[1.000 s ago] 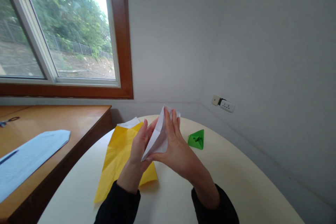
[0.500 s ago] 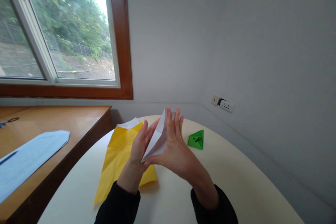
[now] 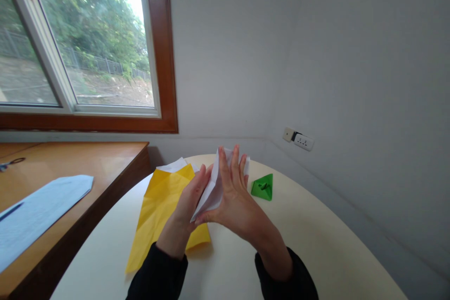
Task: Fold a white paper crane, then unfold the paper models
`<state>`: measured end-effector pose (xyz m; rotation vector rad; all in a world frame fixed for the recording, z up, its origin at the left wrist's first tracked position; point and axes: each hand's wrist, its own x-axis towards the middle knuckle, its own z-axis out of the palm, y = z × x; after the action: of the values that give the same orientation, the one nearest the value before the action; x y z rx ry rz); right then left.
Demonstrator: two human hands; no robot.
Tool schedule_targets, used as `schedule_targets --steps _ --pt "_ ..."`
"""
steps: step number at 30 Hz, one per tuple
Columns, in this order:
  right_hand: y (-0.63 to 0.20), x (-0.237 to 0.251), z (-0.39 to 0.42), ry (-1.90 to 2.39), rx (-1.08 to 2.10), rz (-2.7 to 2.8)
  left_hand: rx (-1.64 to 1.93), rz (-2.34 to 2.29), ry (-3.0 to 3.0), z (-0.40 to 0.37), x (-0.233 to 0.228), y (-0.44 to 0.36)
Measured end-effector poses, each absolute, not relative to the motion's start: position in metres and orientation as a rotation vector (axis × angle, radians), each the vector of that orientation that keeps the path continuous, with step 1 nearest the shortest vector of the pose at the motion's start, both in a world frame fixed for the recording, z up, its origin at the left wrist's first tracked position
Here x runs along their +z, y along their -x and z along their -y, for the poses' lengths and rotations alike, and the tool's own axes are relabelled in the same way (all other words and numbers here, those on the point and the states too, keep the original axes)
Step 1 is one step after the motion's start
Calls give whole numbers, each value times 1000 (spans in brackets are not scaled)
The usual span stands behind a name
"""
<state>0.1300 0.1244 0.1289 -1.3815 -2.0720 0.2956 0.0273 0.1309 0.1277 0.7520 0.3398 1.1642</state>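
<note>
A folded sheet of white paper [image 3: 213, 192] is held up between my two hands above the round table. My left hand [image 3: 188, 201] grips its left side, thumb up along the edge. Across the near face of the paper lies my right hand [image 3: 234, 201], its fingers spread upward and its thumb at the lower corner. Parts of the folds are hidden behind my fingers. Under my left arm lies a creased yellow sheet [image 3: 154, 211], with white paper [image 3: 174, 165] showing beneath its far edge. To the right of my hands sits a folded green paper piece [image 3: 263, 187].
The round cream table [image 3: 316, 243] curves close to the wall. At left, a wooden desk [image 3: 116, 154] carries light blue paper [image 3: 52, 201], a pen [image 3: 10, 211] and scissors [image 3: 14, 162]. A socket [image 3: 303, 141] is on the wall beyond.
The white paper has tilted and its top has come slightly lower, with more of it showing to the right behind my right fingers. Those fingers have shifted a little left.
</note>
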Motion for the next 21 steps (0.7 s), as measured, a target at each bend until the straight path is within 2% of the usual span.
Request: schedule_targets --steps 10,21 --pt "-132 129 -123 1434 249 2138 1091 -239 -1187 -133 114 -18" --pt "-136 128 -129 1392 59 2019 1199 -607 -940 -141 116 -16"
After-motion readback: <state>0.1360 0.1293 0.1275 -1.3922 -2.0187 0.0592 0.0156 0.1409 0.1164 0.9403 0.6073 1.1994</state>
